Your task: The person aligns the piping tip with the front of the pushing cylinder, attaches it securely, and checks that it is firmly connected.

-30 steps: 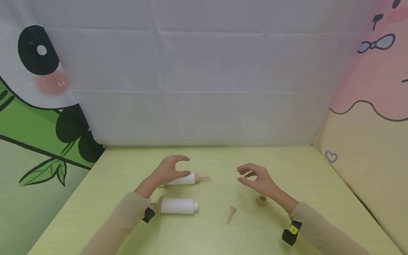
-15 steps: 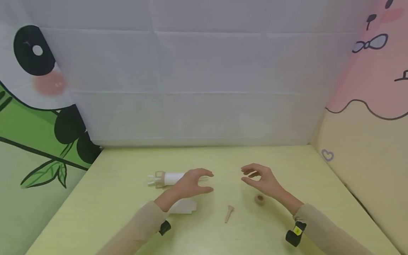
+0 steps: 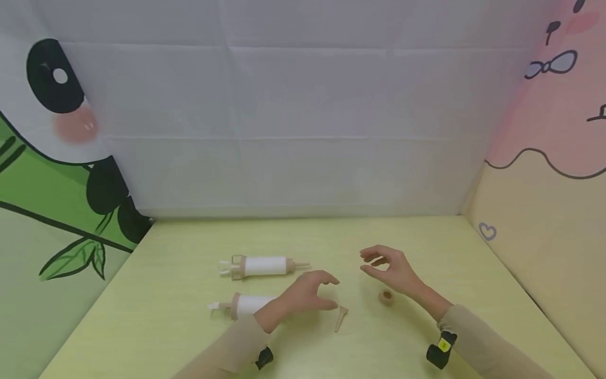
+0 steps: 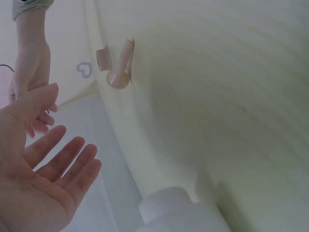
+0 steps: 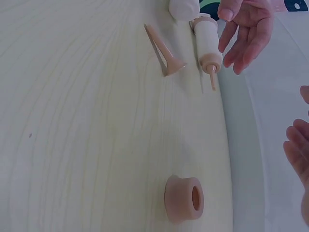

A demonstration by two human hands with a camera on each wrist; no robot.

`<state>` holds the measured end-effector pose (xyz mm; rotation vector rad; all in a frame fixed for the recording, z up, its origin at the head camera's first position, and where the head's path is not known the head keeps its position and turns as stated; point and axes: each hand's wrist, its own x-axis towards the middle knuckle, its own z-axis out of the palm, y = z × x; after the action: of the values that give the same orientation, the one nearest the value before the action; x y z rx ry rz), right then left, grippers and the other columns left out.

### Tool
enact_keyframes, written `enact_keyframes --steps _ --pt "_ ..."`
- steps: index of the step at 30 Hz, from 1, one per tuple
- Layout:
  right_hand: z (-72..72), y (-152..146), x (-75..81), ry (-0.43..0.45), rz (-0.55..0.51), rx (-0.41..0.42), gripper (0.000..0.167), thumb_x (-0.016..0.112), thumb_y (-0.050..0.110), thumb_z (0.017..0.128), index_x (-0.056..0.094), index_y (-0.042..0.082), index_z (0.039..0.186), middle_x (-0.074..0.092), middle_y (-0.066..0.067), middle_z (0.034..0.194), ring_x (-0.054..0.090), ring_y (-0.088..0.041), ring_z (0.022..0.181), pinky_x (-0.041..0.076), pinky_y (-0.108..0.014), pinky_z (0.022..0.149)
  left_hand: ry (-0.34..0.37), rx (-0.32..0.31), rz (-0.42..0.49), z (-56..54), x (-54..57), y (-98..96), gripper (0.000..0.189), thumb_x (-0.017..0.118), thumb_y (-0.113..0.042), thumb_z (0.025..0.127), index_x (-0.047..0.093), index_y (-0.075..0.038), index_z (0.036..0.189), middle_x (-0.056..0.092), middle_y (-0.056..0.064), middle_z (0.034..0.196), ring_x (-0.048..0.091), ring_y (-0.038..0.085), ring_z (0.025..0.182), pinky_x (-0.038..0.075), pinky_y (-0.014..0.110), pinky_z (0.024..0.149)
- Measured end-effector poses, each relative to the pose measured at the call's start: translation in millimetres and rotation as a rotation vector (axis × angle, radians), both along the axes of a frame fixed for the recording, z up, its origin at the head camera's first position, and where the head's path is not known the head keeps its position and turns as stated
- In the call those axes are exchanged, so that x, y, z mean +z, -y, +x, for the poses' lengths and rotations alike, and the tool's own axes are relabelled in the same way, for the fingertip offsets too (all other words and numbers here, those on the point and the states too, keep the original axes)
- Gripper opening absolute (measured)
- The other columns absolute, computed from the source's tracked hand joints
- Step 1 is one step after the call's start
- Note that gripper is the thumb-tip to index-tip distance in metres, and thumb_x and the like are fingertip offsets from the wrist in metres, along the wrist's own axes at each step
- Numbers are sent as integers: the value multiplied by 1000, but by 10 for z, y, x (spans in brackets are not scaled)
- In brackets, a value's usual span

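Left hand [image 3: 303,296], fingers wide and empty, over the near white tube [image 3: 251,304], just left of the nozzle [image 3: 341,319]; right hand [image 3: 392,269], fingers parted and empty, far of the ring [image 3: 384,301]. Possible mishaps: tube roll from a wrist brush, nozzle skid from a fingertip knock.

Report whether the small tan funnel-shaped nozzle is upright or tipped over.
Tipped over: the right wrist view shows the nozzle lying lengthwise along the pale yellow tabletop, rather than standing on end.
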<state>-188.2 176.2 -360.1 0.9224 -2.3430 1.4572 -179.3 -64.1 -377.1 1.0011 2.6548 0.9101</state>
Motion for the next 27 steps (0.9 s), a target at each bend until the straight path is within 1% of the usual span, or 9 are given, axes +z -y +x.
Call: enact_keyframes --steps 2,6,9,13,17,20,22,27 --pt "1 -4 -8 -4 6 -6 23 67 -3 77 62 -2 100 64 -15 95 63 -30 78 53 -34 67 11 13 -15 21 -26 -52 40 72 -24 77 62 -6 112 61 4 111 57 20 100 46 29 84" --pt "4 -9 -29 11 12 -7 23 68 -2 78 62 -2 101 64 -15 96 63 -31 79 53 -35 67 77 50 -37 78 -89 -131 41 73 -25 75 63 -7 110 62 3 109 59 19 97 47 25 79" --pt "7 -10 -40 23 16 -10 24 68 -1 78 62 -1 101 64 -14 96 63 -28 79 53 -34 68 109 60 -50 123 -131 -166 42 75 -25 73 63 -6 109 63 3 109 60 17 95 47 23 77" --pt "4 -16 -53 3 21 -18 24 68 -1 77 63 -1 101 65 -13 95 63 -23 79 53 -33 67 114 61 -53 163 -160 -204 43 77 -23 71 64 -7 108 63 2 108 60 15 93 47 21 76" --pt "4 -16 -61 -4 18 -9 24 68 -2 77 63 -1 101 65 -13 95 63 -23 79 53 -34 67 136 67 -48 205 -174 -237 44 78 -22 70 64 -6 108 63 1 107 59 14 92 47 21 75" --pt "9 -14 -64 2 20 -6 24 68 -2 77 62 -1 101 64 -13 96 63 -22 79 53 -34 67 129 67 -64 230 -187 -252 43 78 -23 70 65 -7 108 64 1 105 59 14 91 47 20 74" --pt "11 -14 -69 1 22 -6 24 68 -2 77 62 -1 101 64 -13 96 63 -22 79 53 -33 67 107 69 -81 239 -206 -259 43 78 -23 70 65 -7 107 64 1 104 59 13 90 47 20 74" --pt "9 -8 -78 3 22 -8 24 68 -2 77 63 -1 101 64 -13 95 63 -22 78 53 -32 67 113 105 -88 253 -275 -275 42 79 -22 69 65 -8 106 63 -1 100 57 9 87 46 19 73"
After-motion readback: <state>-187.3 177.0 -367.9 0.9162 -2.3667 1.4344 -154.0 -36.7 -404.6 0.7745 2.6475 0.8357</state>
